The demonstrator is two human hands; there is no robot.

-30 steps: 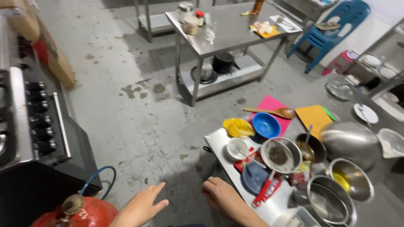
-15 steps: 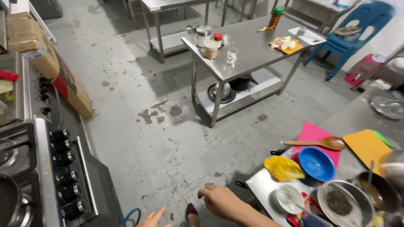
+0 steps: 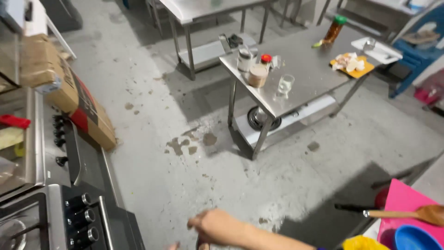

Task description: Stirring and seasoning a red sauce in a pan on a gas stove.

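My right hand point(image 3: 216, 226) hangs low over the grey concrete floor point(image 3: 152, 120) at the bottom middle of the head view, with its forearm running off to the right. It holds nothing and its fingers are loosely bent, blurred by motion. Only a fingertip of my left hand point(image 3: 174, 246) shows at the bottom edge, just left of the right hand. Nearest to both hands is the black stove front with its knobs point(image 3: 84, 217) on the left. A wooden spoon point(image 3: 428, 214) lies on a pink cutting board point(image 3: 406, 200) at the right edge.
A steel table point(image 3: 310, 69) stands ahead with a jar point(image 3: 257, 75), a glass point(image 3: 286, 84), a sauce bottle point(image 3: 334, 30) and an orange board of food point(image 3: 351, 65); a pot point(image 3: 263, 118) sits on its lower shelf. A cardboard box point(image 3: 78, 99) leans at left. A blue bowl point(image 3: 413, 238) is at bottom right.
The view has swung up and left, so the counter with bowls has mostly slid out to the right. Both hands have dropped toward the bottom edge; the left one is almost out of view.
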